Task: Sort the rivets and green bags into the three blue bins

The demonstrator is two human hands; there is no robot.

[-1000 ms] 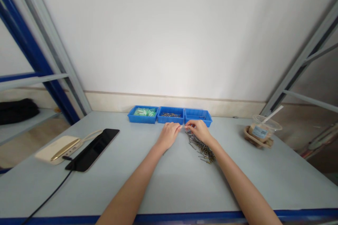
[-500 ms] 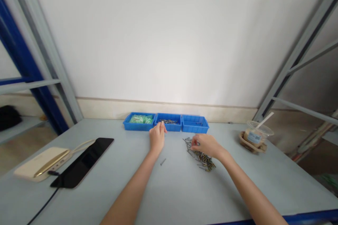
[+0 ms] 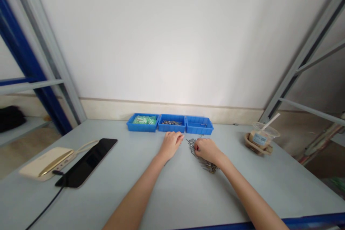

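A loose pile of small screws [image 3: 208,166], partly dull silver and partly brassy, lies on the grey table. My right hand [image 3: 207,150] is closed over the upper part of this pile. Its curled fingers hide whatever they pinch. To the left of the pile, my left hand [image 3: 170,145] hovers low with its fingers drawn together and pointing right. Nothing I can name shows between them. Behind the hands is a blue bin of screws [image 3: 171,128]. Beside it on the right is another blue bin [image 3: 198,130] with a few screws.
A third blue bin [image 3: 142,127] on the left holds green-and-white packets. At the left lie a black tablet [image 3: 88,163] and a cream case [image 3: 44,163] with a cable. A plastic cup [image 3: 260,138] with a straw stands at the right in a cardboard holder. A wall rises behind the table.
My left hand has drawn back from the middle bin and turned right, toward the pile. My right hand has stayed at the pile, its fingers curling in more tightly.
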